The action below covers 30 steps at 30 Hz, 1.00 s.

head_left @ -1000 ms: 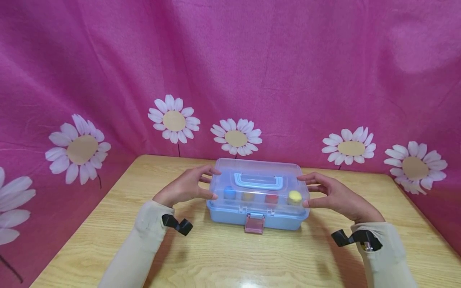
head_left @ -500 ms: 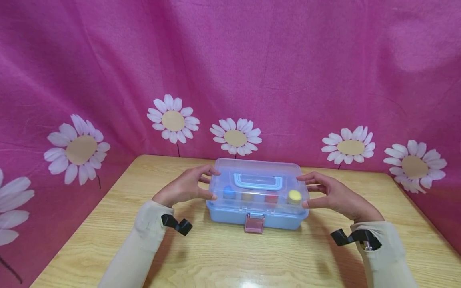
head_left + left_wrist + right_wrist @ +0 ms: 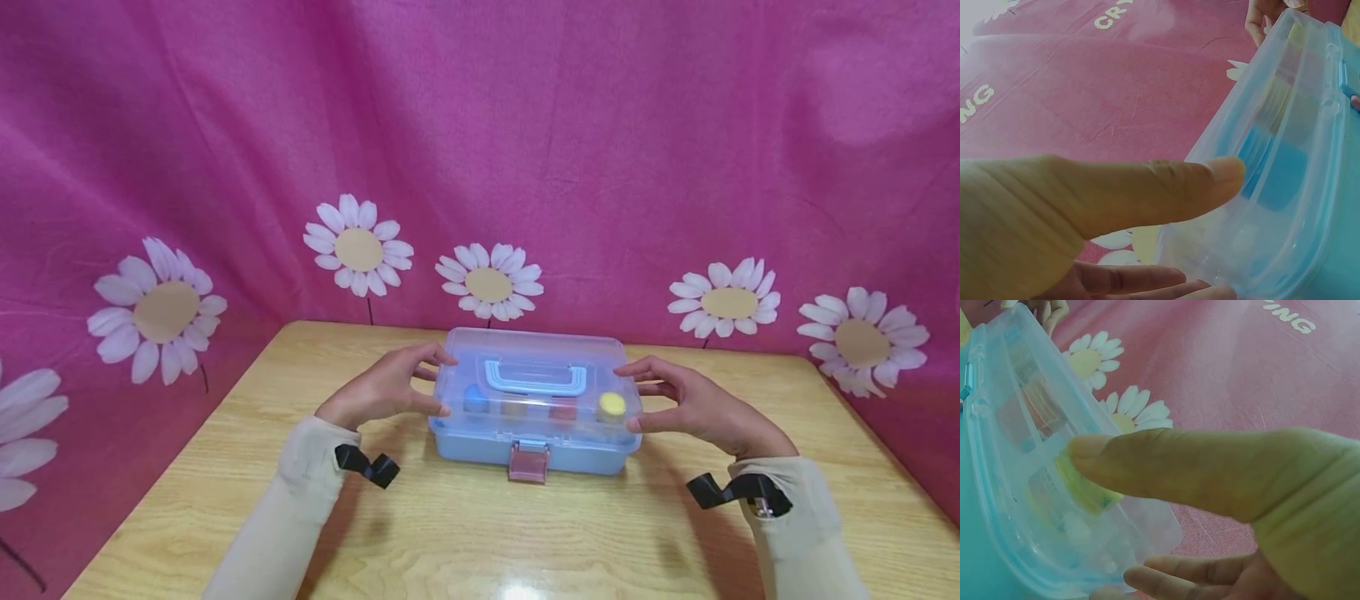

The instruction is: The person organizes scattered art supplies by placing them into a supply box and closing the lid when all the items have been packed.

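A blue plastic storage box (image 3: pixel 537 457) with a handled, see-through lid (image 3: pixel 540 346) sits on the table. The lid is down, while the pink front latch (image 3: pixel 528 463) hangs outward. Inside are several small jars, among them a blue jar (image 3: pixel 476 399), a red one (image 3: pixel 563 409) and a yellow-topped one (image 3: pixel 611 406). At the lid's left end, my left hand (image 3: pixel 382 387) rests its thumb and fingertips with the fingers spread. My right hand (image 3: pixel 690 404) touches the right end the same way, its thumb (image 3: pixel 1147 459) extended near the yellow jar.
The wooden table (image 3: pixel 465 533) extends in front of the box and to both sides. Behind it hangs a pink cloth (image 3: pixel 585 167) printed with white daisies, which also runs along the left and right sides. Black mounts (image 3: pixel 367 467) are strapped at both wrists.
The view has shifted very slightly. Both hands stay at the ends of the lid, and the box has not visibly moved on the table.
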Available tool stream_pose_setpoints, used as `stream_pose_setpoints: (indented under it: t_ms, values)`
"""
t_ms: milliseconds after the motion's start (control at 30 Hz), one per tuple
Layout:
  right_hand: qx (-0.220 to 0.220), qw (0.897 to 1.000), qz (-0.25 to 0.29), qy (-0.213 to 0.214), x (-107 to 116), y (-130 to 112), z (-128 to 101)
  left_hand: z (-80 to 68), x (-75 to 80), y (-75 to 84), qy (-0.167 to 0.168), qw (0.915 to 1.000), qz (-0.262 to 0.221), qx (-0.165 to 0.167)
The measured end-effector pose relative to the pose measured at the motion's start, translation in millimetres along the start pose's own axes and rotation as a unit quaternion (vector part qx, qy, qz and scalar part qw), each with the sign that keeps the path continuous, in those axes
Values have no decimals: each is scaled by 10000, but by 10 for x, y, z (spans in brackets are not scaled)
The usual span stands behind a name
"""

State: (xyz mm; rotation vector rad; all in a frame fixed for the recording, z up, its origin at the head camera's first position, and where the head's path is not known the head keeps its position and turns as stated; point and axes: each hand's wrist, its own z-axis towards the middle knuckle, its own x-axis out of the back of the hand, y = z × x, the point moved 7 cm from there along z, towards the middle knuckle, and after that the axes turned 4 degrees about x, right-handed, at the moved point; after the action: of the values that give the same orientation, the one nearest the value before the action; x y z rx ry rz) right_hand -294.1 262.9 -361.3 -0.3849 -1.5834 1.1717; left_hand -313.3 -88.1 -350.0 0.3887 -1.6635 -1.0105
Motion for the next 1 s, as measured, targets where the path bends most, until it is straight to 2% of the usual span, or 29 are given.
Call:
stream_pose_setpoints:
  t_ms: [733, 1000]
  values:
    - [136, 9999, -3, -58, 19, -25, -3, -15, 41, -27, -280, 9993, -229, 119]
    - [101, 9999, -60, -76, 8, -22, -7, -27, 39, -32, -270, 9994, -172, 140]
